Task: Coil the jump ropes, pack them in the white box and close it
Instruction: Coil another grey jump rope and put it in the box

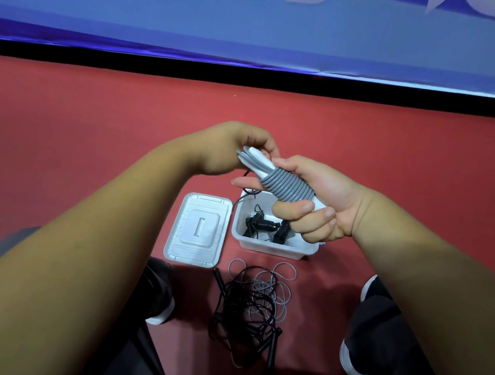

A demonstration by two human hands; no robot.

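Head view: the grey jump rope [284,186], wound tight round its white handles, is held in the air above the white box [266,247]. The right hand [326,204] grips its lower end and the left hand [229,149] pinches the upper end. The winding looks nearly finished. Next, secure the tail and lower the bundle beside the black coiled rope [263,223] already inside. A loose tangle [248,308] waits on the floor, the lid [199,228] left of the box.
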